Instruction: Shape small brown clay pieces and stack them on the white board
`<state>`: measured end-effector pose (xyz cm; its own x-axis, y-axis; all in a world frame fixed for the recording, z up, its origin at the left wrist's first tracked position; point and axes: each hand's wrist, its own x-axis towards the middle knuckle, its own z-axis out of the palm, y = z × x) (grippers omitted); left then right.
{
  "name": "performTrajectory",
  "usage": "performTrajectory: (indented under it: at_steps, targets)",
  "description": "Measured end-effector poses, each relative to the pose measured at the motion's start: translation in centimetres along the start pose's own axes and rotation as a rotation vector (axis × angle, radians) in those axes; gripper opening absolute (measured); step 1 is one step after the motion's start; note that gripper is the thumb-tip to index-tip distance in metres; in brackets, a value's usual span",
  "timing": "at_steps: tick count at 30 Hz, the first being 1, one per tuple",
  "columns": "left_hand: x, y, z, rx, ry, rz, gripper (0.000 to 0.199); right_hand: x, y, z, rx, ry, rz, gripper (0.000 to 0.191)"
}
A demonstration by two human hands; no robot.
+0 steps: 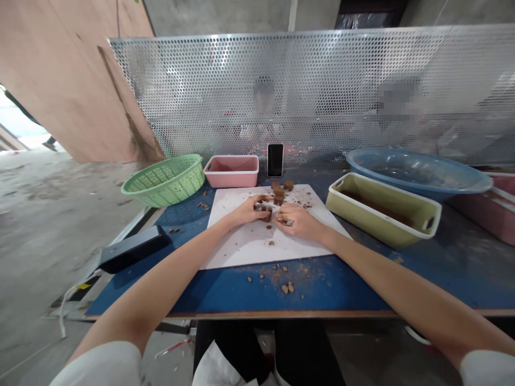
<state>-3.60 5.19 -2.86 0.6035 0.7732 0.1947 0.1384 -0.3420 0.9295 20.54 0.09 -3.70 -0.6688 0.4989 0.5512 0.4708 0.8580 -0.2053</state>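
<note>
My left hand (pixel 250 210) is closed around a small brown clay-like block (pixel 266 215), thumb and fingers on its sides, low over a white sheet (pixel 229 247). Right beside it, my right hand (pixel 300 221) is pinched, its fingertips close to the block. What sits in that pinch is too small to make out. Just beyond my hands stands another brown block (pixel 278 197). Behind that are two more brown lumps, one at the right (pixel 288 185) and one at the left (pixel 276 185). Brown crumbs (pixel 271 243) are scattered over the sheet.
A green basket (pixel 164 182), a pink bin (pixel 231 179) and a phone (pixel 275 160) line the back. An olive bin (pixel 362 217) and a wide blue basin (pixel 418 185) stand right. A black box (pixel 134 249) lies left. A perforated metal screen (pixel 322 96) closes off the far side.
</note>
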Motion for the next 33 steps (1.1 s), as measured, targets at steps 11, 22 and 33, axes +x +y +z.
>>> performTrajectory:
  at_steps: [11,22,33]
  targets:
    - [0.25,-0.68,-0.16,0.087,0.013,0.053,0.053,0.01,-0.18,0.3,0.048,0.005,-0.019,0.027]
    - [0.19,-0.36,-0.08,0.077,0.004,0.035,0.053,0.01,-0.19,0.45,0.057,0.022,0.001,0.028]
    - [0.14,-0.44,-0.12,0.079,-0.012,0.037,0.053,-0.17,-0.15,0.75,0.05,0.062,0.016,0.03]
